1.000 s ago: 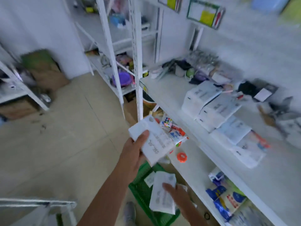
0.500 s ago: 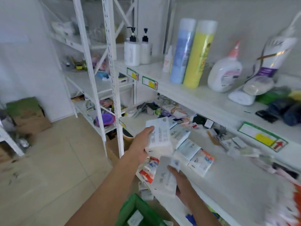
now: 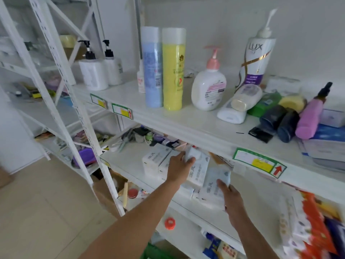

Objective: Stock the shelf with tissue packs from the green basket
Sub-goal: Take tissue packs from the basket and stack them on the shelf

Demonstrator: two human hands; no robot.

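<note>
My left hand [image 3: 178,166] grips a pale blue-and-white tissue pack [image 3: 198,166] and holds it upright over the middle shelf [image 3: 130,157], next to a row of white tissue packs [image 3: 155,159] lying there. My right hand [image 3: 231,198] holds a second tissue pack [image 3: 214,186] just to the right of the first, at the shelf's front edge. Only a corner of the green basket [image 3: 155,252] shows at the bottom of the view, below my arms.
The top shelf [image 3: 186,124] carries pump bottles, a blue and a yellow cylinder [image 3: 173,70], a Lux bottle [image 3: 255,58] and lying bottles. Orange-and-white packs [image 3: 308,225] sit at the middle shelf's right end. An orange cap [image 3: 169,223] lies on the lower shelf. A white upright post [image 3: 78,113] stands left.
Both hands have moved forward from above the basket into the middle shelf, each carrying its tissue pack. The view has risen from the floor to the shelves.
</note>
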